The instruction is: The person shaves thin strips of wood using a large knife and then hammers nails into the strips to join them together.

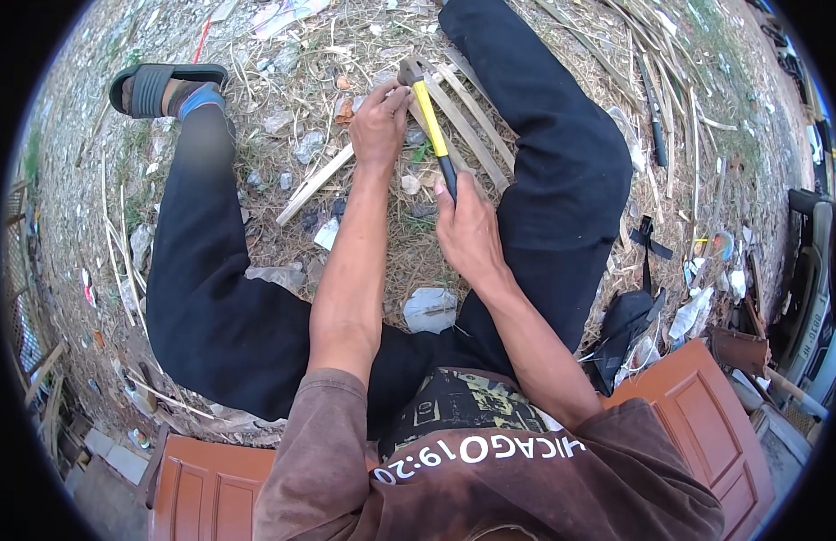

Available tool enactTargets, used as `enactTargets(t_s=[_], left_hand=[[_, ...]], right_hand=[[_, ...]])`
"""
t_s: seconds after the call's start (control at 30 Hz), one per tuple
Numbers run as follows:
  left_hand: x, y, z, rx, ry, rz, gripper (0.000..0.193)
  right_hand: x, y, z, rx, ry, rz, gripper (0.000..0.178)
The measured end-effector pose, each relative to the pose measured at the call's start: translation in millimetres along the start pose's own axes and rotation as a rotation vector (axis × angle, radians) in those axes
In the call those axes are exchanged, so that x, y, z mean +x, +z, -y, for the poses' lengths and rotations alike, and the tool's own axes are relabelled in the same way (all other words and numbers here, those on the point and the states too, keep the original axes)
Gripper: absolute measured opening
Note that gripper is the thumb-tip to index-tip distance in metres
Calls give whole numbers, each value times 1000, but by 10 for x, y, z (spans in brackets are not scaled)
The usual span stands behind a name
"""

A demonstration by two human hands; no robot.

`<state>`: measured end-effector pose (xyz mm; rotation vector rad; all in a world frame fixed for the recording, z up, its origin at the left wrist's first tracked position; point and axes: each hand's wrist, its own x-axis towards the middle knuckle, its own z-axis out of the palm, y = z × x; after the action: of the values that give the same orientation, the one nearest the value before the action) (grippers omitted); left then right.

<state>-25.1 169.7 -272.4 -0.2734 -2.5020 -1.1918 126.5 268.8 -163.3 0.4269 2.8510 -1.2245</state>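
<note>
Hammer handle yellow-black; trousers black; door panel reddish-brown; bamboo strips pale tan.

Soft, even daylight fills the scene, bright without glare, and shadows under the legs are faint (an overcast look). The centre is sharp, while straight lines bend toward the black circular rim. One patch near the left ankle is smeared.

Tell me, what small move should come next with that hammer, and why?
Probably a short, light tap. The right hand grips the yellow-handled hammer low on its handle, and the head already sits right by the left hand, which steadies the wooden slats on the ground. With fingers that near, a gentle strike seems wiser than a full swing.
</note>
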Motion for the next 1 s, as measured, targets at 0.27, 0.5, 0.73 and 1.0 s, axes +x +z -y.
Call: enactTargets(t_s=[0.27,0.5,0.73,1.0], left_hand=[[9,-4,32,-8,42,-22,14],[-50,-31,11,18,37,-40,14],[9,-12,50,28,60,-46,15],[20,-5,19,13,56,-39,15]], right_hand=[[17,21,16,20,-23,-15,23],[-30,-86,194,183,7,-53,22],[56,-283,375,182,66,9,20],[69,-266,280,107,56,-1,23]])
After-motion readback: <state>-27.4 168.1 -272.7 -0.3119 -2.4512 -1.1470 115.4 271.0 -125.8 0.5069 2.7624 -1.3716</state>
